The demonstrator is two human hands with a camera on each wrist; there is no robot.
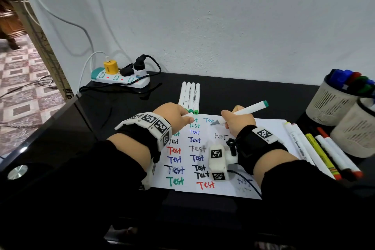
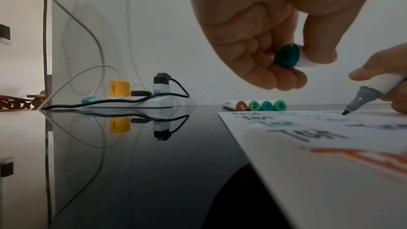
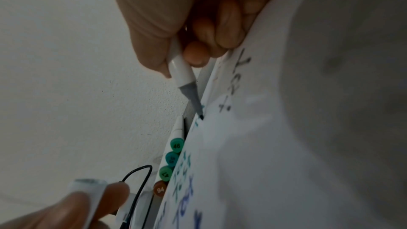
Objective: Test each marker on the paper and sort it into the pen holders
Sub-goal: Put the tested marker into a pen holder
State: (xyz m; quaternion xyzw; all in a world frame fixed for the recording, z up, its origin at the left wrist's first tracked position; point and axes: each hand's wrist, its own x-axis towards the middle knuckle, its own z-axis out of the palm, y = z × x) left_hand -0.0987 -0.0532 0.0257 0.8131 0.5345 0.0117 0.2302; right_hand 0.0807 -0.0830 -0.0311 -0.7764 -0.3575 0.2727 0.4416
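- paper [image 1: 269, 128]: "Test" handwritten repeatedly in black, blue, red, green
- four marker caps [image 2: 259, 105] beside the sheet: numbered 94, 47, 55, 46

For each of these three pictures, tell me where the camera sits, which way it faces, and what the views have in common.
Head: worn on the head, looking forward and down at the paper; both sleeved forearms, left hand and right hand show.
Left wrist: low over the black table, facing the wall; left-hand fingers pinch a teal-ended cap.
Right wrist: looks along the right hand at the marker with its tip at the paper.
Shared: all three show the row of four capped markers.
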